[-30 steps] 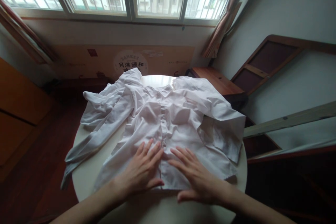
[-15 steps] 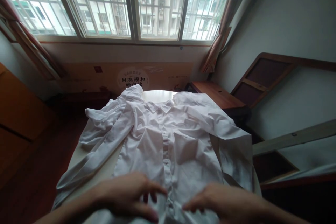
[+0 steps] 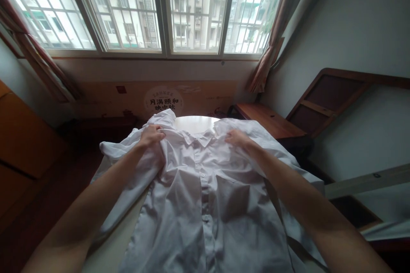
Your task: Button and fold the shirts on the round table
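A white button-up shirt [image 3: 182, 196] lies front side up over a pale round table [image 3: 110, 243], its collar toward the window and its sleeves out to the sides. At the shoulder left of the collar, my left hand [image 3: 153, 135] is closed on the shirt's fabric. My right hand [image 3: 237, 138] is at the opposite shoulder, its fingers bent and closed on the cloth there. The front placket runs down the middle between my arms, its buttons fastened where they show. Wrinkles cross the chest and both sleeves.
Beyond the table a printed orange panel [image 3: 205, 98] stands under a barred window [image 3: 195, 53]. A brown wooden desk [image 3: 269, 119] is at the back right, near a wooden frame [image 3: 326, 94]. An orange-brown cabinet [image 3: 25, 136] stands at the left.
Both hands have reached forward from the lower front of the shirt to its shoulders, where they now grip the fabric. The right sleeve has shifted slightly outward.
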Demonstrator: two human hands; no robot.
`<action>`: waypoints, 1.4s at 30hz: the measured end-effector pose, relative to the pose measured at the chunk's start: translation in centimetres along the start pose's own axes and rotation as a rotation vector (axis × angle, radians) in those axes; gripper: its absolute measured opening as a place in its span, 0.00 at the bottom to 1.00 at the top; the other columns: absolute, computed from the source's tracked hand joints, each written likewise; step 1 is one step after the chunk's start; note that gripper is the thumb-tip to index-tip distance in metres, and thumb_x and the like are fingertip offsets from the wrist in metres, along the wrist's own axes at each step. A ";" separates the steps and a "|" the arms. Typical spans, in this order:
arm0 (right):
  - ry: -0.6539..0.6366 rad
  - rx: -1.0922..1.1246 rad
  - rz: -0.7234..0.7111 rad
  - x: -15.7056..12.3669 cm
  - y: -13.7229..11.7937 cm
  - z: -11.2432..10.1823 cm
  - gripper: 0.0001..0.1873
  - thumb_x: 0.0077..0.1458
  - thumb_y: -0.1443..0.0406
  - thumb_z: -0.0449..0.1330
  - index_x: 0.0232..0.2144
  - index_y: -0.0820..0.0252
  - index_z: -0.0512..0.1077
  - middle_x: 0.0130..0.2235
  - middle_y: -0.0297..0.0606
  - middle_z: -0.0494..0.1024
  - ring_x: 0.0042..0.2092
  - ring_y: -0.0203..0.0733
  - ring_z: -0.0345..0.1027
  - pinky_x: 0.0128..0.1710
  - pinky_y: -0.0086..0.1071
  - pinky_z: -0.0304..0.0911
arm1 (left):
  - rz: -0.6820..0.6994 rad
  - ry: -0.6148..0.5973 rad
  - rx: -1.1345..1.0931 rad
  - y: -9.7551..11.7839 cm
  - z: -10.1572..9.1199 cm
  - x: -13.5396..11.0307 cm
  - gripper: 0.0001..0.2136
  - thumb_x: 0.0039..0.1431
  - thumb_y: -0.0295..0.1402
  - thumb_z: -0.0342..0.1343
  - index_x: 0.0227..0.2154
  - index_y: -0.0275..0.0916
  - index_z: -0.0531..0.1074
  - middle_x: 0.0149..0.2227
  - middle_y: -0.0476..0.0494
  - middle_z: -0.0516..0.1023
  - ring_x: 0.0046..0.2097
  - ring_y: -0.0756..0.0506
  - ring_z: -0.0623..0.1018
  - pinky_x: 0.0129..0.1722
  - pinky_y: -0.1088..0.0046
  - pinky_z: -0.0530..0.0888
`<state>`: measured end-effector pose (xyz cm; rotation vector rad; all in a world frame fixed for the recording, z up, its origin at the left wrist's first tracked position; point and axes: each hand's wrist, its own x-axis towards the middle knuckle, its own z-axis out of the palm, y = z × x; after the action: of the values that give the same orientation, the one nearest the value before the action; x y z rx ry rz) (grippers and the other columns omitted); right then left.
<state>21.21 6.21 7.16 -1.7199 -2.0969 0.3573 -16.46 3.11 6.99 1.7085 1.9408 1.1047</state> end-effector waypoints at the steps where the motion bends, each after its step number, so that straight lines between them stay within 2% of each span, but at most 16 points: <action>1: -0.003 -0.024 0.009 0.0 -0.1 -1.2 0.12 0.50 0.60 0.62 0.20 0.60 0.72 0.23 0.40 0.75 0.28 0.43 0.68 0.30 0.32 0.59 | 0.038 -0.002 -0.035 0.3 -0.5 0.2 0.08 0.37 0.32 0.62 0.23 0.36 0.70 0.21 0.49 0.69 0.29 0.45 0.71 0.32 0.71 0.66; 3: 0.175 -0.060 0.002 0.0 -0.4 -3.6 0.10 0.53 0.59 0.59 0.27 0.60 0.75 0.31 0.42 0.78 0.35 0.46 0.70 0.33 0.33 0.59 | 0.115 0.010 -0.095 0.9 -1.5 0.9 0.10 0.45 0.36 0.60 0.28 0.36 0.69 0.25 0.50 0.71 0.29 0.49 0.70 0.31 0.74 0.66; 5: 0.417 -0.134 0.020 0.4 -0.5 -5.3 0.13 0.58 0.59 0.53 0.36 0.60 0.74 0.37 0.46 0.78 0.40 0.50 0.70 0.36 0.34 0.58 | 0.185 0.118 -0.095 1.7 -2.3 1.6 0.13 0.50 0.40 0.58 0.32 0.34 0.67 0.29 0.49 0.71 0.31 0.50 0.71 0.32 0.76 0.67; 7: 0.559 -0.245 0.032 1.1 -0.4 -5.5 0.17 0.63 0.59 0.48 0.41 0.62 0.73 0.41 0.50 0.77 0.42 0.51 0.70 0.38 0.36 0.58 | 0.228 0.257 0.062 2.4 -2.4 2.2 0.16 0.56 0.43 0.54 0.36 0.32 0.66 0.33 0.47 0.71 0.35 0.48 0.72 0.37 0.75 0.67; 9: 0.466 -0.367 0.051 1.9 0.0 -4.5 0.20 0.65 0.59 0.44 0.43 0.64 0.72 0.43 0.53 0.76 0.43 0.52 0.70 0.39 0.37 0.57 | 0.256 0.296 0.258 2.8 -1.8 2.3 0.20 0.61 0.46 0.49 0.41 0.29 0.64 0.39 0.42 0.71 0.41 0.45 0.72 0.42 0.72 0.67; 12: 0.201 -0.521 0.102 2.8 0.8 -2.1 0.18 0.64 0.61 0.47 0.44 0.67 0.72 0.45 0.56 0.74 0.45 0.54 0.68 0.41 0.39 0.57 | 0.225 0.182 0.448 2.8 0.0 1.9 0.24 0.61 0.48 0.48 0.43 0.27 0.64 0.46 0.33 0.69 0.47 0.39 0.71 0.48 0.66 0.65; 16: 0.209 -0.560 0.023 1.8 0.1 0.7 0.16 0.61 0.69 0.48 0.46 0.70 0.71 0.49 0.60 0.71 0.52 0.58 0.62 0.49 0.45 0.54 | 0.215 0.048 0.596 1.7 0.8 0.9 0.25 0.58 0.50 0.52 0.43 0.28 0.65 0.47 0.27 0.70 0.51 0.34 0.68 0.51 0.57 0.62; 19: 0.205 -0.448 -0.255 -1.7 -2.1 3.1 0.21 0.61 0.65 0.51 0.54 0.69 0.65 0.59 0.59 0.63 0.61 0.58 0.52 0.57 0.47 0.47 | 0.193 -0.025 0.696 0.2 -0.9 0.0 0.28 0.54 0.53 0.54 0.44 0.30 0.67 0.45 0.28 0.71 0.48 0.32 0.70 0.48 0.55 0.64; 22: -0.022 -0.276 -0.502 -6.8 -4.3 6.3 0.34 0.60 0.52 0.53 0.63 0.64 0.55 0.65 0.54 0.53 0.66 0.57 0.43 0.61 0.49 0.43 | 0.065 -0.142 0.730 -1.5 -3.5 -0.8 0.24 0.46 0.53 0.59 0.33 0.34 0.71 0.34 0.35 0.75 0.39 0.35 0.74 0.40 0.61 0.67; 25: -0.272 -0.176 -0.596 -11.1 -5.1 8.7 0.38 0.60 0.46 0.49 0.65 0.59 0.51 0.66 0.51 0.50 0.67 0.57 0.40 0.62 0.52 0.41 | -0.044 -0.288 0.599 -3.7 -5.8 -1.9 0.18 0.41 0.48 0.62 0.23 0.37 0.70 0.23 0.46 0.72 0.29 0.43 0.72 0.30 0.71 0.65; 28: -0.388 -0.185 -0.618 -12.8 -4.9 9.2 0.38 0.60 0.45 0.45 0.65 0.59 0.50 0.67 0.51 0.47 0.68 0.57 0.36 0.63 0.53 0.36 | -0.093 -0.380 0.370 -5.6 -7.6 -3.4 0.14 0.40 0.45 0.61 0.21 0.37 0.70 0.19 0.50 0.69 0.23 0.48 0.69 0.24 0.76 0.62; 30: -0.408 -0.203 -0.610 -12.8 -5.0 8.8 0.38 0.60 0.45 0.47 0.65 0.59 0.51 0.67 0.52 0.48 0.67 0.57 0.36 0.63 0.52 0.36 | -0.107 -0.373 0.257 -6.4 -8.5 -4.5 0.15 0.42 0.46 0.57 0.25 0.38 0.72 0.19 0.50 0.69 0.22 0.48 0.68 0.23 0.75 0.63; 32: -0.376 -0.217 -0.577 -12.5 -5.9 8.4 0.36 0.58 0.46 0.51 0.62 0.61 0.58 0.65 0.52 0.55 0.66 0.58 0.44 0.62 0.52 0.42 | -0.072 -0.309 0.249 -6.7 -9.0 -5.4 0.17 0.48 0.47 0.52 0.28 0.38 0.72 0.20 0.49 0.71 0.23 0.47 0.70 0.25 0.74 0.65; 36: -0.247 -0.234 -0.542 -13.0 -10.2 8.0 0.23 0.56 0.53 0.58 0.46 0.66 0.71 0.50 0.52 0.72 0.54 0.55 0.63 0.54 0.46 0.56 | 0.115 -0.118 0.503 -5.8 -9.2 -7.1 0.19 0.53 0.49 0.49 0.36 0.39 0.74 0.36 0.40 0.78 0.40 0.39 0.76 0.39 0.67 0.69; 38: -0.190 -0.198 -0.664 -14.2 -13.0 8.2 0.21 0.55 0.54 0.60 0.45 0.65 0.71 0.50 0.51 0.71 0.53 0.53 0.63 0.53 0.45 0.57 | 0.160 -0.065 0.639 -5.4 -9.1 -8.1 0.23 0.51 0.52 0.52 0.41 0.38 0.73 0.45 0.37 0.76 0.47 0.35 0.74 0.44 0.63 0.68; 42: -0.178 -0.096 -0.908 -17.2 -17.6 9.3 0.23 0.54 0.53 0.61 0.46 0.61 0.68 0.51 0.46 0.70 0.50 0.49 0.64 0.50 0.42 0.58 | 0.034 -0.205 0.723 -5.3 -8.6 -10.4 0.24 0.52 0.52 0.53 0.43 0.38 0.72 0.38 0.38 0.78 0.41 0.36 0.77 0.40 0.65 0.70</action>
<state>4.30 -13.69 4.13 -0.6344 -2.7800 0.1276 -23.65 -9.47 6.18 2.0870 2.3320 0.1964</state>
